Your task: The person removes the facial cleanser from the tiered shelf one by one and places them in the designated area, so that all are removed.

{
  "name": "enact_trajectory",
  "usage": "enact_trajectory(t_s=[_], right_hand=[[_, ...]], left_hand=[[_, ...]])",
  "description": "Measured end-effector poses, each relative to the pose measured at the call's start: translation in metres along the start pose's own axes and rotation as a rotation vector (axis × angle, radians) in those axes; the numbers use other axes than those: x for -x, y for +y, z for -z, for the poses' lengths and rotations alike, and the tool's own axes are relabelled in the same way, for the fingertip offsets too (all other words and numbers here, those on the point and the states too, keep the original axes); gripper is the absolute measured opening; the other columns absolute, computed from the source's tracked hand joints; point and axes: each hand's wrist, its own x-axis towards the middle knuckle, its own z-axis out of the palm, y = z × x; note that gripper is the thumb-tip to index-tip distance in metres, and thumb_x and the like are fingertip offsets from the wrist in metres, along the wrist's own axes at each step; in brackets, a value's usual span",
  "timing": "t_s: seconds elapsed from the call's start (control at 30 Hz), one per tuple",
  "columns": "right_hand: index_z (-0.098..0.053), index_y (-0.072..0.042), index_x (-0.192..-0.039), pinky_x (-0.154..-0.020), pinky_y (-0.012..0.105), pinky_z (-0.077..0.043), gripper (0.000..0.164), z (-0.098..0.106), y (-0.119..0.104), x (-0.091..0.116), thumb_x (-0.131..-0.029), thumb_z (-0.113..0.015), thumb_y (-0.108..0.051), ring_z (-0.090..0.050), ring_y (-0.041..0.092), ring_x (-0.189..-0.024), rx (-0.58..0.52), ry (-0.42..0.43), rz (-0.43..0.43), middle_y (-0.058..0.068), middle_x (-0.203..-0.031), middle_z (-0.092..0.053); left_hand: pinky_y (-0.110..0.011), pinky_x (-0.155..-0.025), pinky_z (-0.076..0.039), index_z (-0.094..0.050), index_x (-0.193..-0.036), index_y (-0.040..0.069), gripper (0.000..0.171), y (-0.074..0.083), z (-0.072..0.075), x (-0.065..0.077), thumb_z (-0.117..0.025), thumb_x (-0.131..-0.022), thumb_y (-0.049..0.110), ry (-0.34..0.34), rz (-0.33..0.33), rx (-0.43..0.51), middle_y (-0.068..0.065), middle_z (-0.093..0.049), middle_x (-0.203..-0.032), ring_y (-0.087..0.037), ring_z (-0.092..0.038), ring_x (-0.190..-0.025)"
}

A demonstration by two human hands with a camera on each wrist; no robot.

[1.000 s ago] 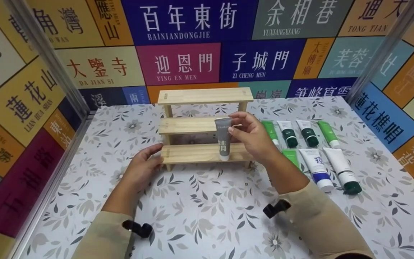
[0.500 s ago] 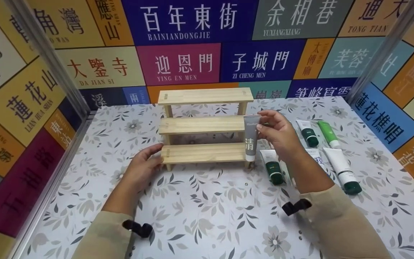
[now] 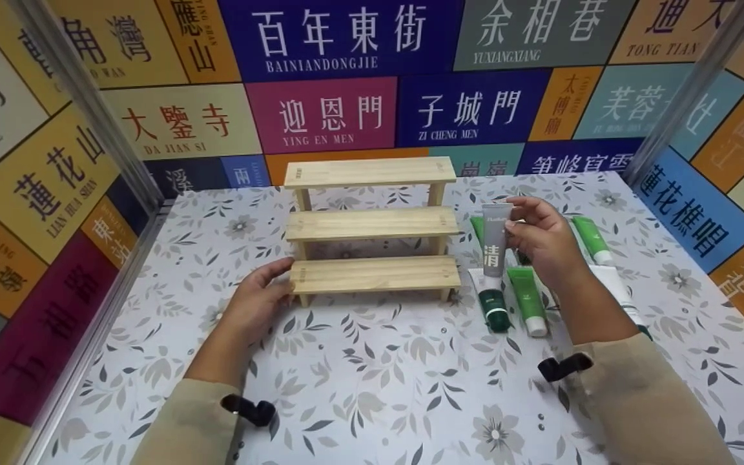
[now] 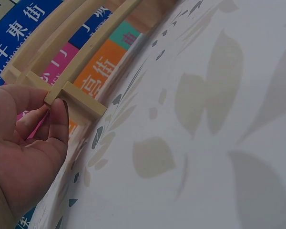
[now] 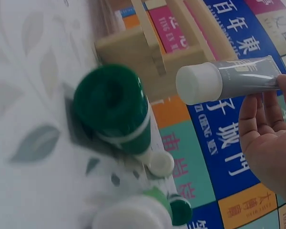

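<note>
My right hand pinches a grey squeeze tube by its flat top end, and the tube hangs upright with its white cap pointing down. In the head view it overlaps a white tube with a dark green cap. A three-step wooden display stand stands mid-table with bare steps. At its left end my left hand grips the lowest step; the left wrist view shows thumb and fingers on the corner of that board.
Several tubes lie right of the stand, among them a green tube, another green tube farther back and a white tube partly behind the right forearm. Patterned sign panels wall in the floral tabletop.
My right hand has carried the grey tube rightward, from in front of the stand to over the tubes lying on the right. The left hand and the stand have stayed put.
</note>
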Motion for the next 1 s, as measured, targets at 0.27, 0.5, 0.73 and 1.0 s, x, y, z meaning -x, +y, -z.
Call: enact_trajectory(t_s=[0.27, 0.5, 0.73, 1.0], right_hand=[[-0.063, -0.013, -0.134, -0.076, 0.024, -0.058, 0.032, 0.036, -0.005, 0.005, -0.103, -0.067, -0.005, -0.065, 0.012, -0.089, -0.032, -0.009, 0.008, -0.001, -0.106, -0.062], [-0.058, -0.01, -0.139, -0.075, 0.023, -0.056, 0.037, 0.073, -0.008, 0.011, -0.103, -0.067, -0.003, -0.062, 0.011, -0.092, -0.079, 0.055, -0.036, 0.001, -0.112, -0.06], [-0.06, -0.016, -0.141, -0.076, 0.025, -0.058, 0.039, 0.118, -0.016, 0.014, -0.104, -0.066, -0.005, -0.064, 0.014, -0.089, -0.139, 0.056, -0.146, 0.0, -0.11, -0.061], [-0.067, -0.021, -0.138, -0.08, 0.028, -0.061, 0.035, 0.157, -0.022, 0.017, -0.106, -0.063, -0.006, -0.069, 0.014, -0.089, -0.125, 0.081, -0.234, -0.002, -0.105, -0.067]], left_hand=[[-0.025, -0.095, -0.056, -0.051, -0.158, 0.012, 0.054, 0.001, 0.001, 0.0, -0.06, -0.105, 0.006, -0.006, 0.008, 0.0, -0.001, -0.048, -0.166, -0.016, -0.063, -0.125], [-0.028, -0.099, -0.055, -0.052, -0.157, 0.013, 0.054, 0.001, 0.001, 0.0, -0.06, -0.104, 0.006, -0.01, 0.011, -0.001, 0.0, -0.049, -0.165, -0.015, -0.063, -0.126], [-0.026, -0.093, -0.054, -0.051, -0.158, 0.009, 0.055, 0.0, 0.0, 0.0, -0.059, -0.104, 0.002, -0.011, -0.01, 0.034, -0.004, -0.047, -0.166, -0.014, -0.064, -0.118], [-0.025, -0.094, -0.055, -0.052, -0.157, 0.012, 0.055, 0.0, 0.002, -0.001, -0.061, -0.104, 0.004, -0.004, 0.004, 0.018, -0.002, -0.048, -0.166, -0.014, -0.065, -0.121]])
